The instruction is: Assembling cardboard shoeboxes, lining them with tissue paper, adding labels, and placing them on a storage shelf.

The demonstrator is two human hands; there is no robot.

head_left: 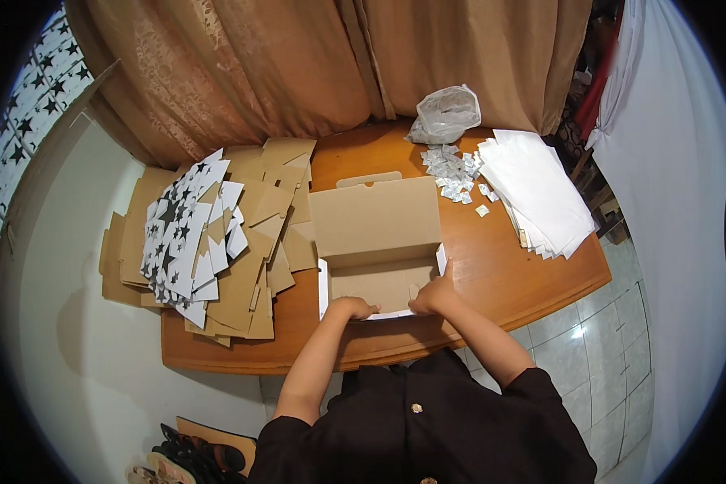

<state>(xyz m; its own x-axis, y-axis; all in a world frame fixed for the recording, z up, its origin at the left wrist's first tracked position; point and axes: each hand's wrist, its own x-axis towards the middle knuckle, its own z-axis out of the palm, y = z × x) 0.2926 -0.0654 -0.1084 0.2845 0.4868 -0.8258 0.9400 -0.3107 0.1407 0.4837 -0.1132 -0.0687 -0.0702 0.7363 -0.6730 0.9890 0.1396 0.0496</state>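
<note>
An open cardboard mailer box (375,222) stands on the table before me, brown inside with white outer edges. Its lid leans up and back at the far side. My left hand (352,308) grips the near wall at its left part, thumb over the edge. Farther right on the same wall, my right hand (433,296) is closed around the edge near the corner. Both hands' lower fingers are hidden behind the wall. Inside, the bottom of the box shows bare brown card.
Flat unfolded cardboard boxes (246,242), some showing a white side with black stars (187,234), are piled at left. Toward the back right lie small silvery sachets (452,172) beside a clear plastic bag (446,114). White sheets (540,189) are stacked at right on the wooden table (492,274).
</note>
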